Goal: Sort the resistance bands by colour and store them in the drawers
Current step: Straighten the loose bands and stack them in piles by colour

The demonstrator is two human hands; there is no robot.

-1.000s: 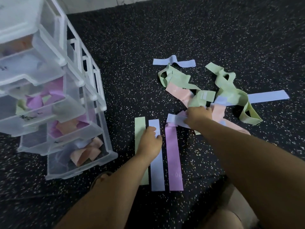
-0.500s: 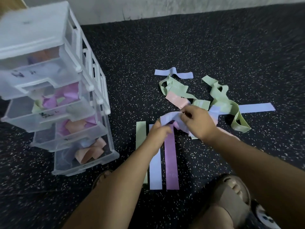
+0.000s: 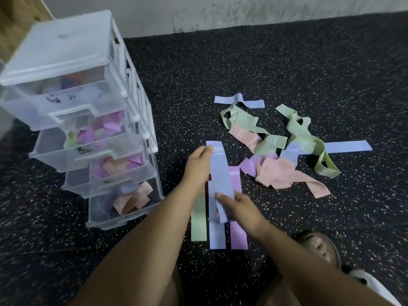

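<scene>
Left hand (image 3: 199, 161) and right hand (image 3: 239, 206) each pinch one end of one blue band (image 3: 220, 173) (held straight) over three flat ones: green band (image 3: 198, 226), second blue band (image 3: 217, 238), purple band (image 3: 238, 238). Drawer unit (image 3: 66, 51): four drawers.

- Black rubber floor (image 3: 276, 62) flecked with white lay underfoot.
- Pale grey wall (image 3: 220, 12) ran along its far edge.
- Brown wooden surface (image 3: 17, 21) showed top left.
- Blurred foot in a brown sandal (image 3: 318, 248) sat bottom right.
</scene>
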